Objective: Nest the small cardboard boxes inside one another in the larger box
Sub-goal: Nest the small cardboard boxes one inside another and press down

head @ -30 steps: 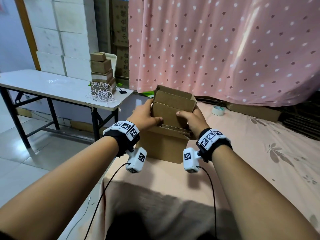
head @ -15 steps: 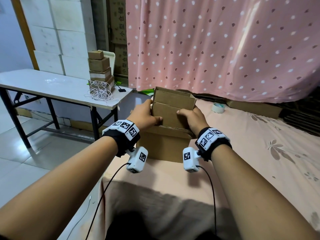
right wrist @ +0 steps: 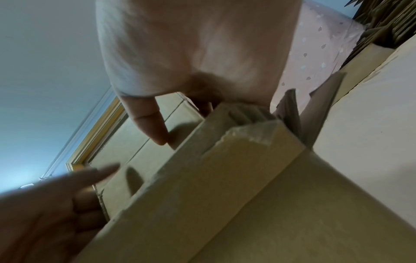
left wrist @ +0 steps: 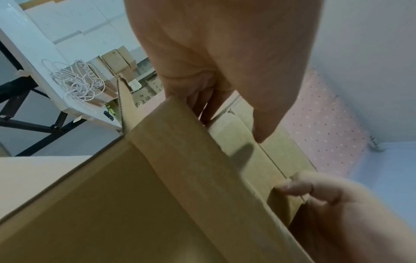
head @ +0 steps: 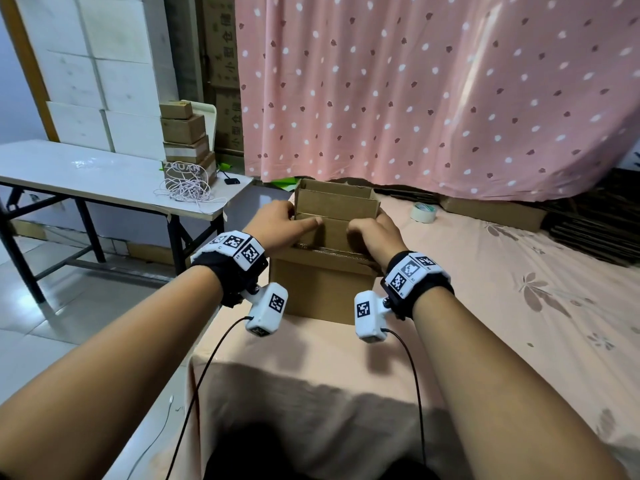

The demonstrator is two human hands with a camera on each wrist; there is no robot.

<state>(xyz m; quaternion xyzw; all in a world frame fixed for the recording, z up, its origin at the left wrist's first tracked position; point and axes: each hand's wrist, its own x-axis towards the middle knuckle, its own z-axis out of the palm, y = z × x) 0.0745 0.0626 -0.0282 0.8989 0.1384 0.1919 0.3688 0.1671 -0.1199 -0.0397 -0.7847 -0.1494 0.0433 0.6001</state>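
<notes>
Holding a smaller cardboard box (head: 337, 216) from both sides, the person has it partly down inside the big cardboard box (head: 320, 289). The big box sits on a bed with a pink sheet (head: 502, 306). Much of the smaller box sticks up above the big box's rim.

The left hand (head: 277, 225) grips the smaller box's left side, with its thumb (head: 310, 221) flat on the front wall and its other fingers round the side. The right hand (head: 375, 233) grips the right side, with its thumb (right wrist: 148, 122) on the front wall too. The right wrist view shows several cardboard edges (right wrist: 243, 113) close together at the big box's corner, so I think other boxes or flaps are already in there.

This looks like the step of pushing one box down into the big box. Next, both hands should press down evenly, so the smaller box goes in straight. It looks like a snug fit, so one corner could catch on a flap of the big box.

Beyond the big box lies a roll of tape (head: 423, 212).
</notes>
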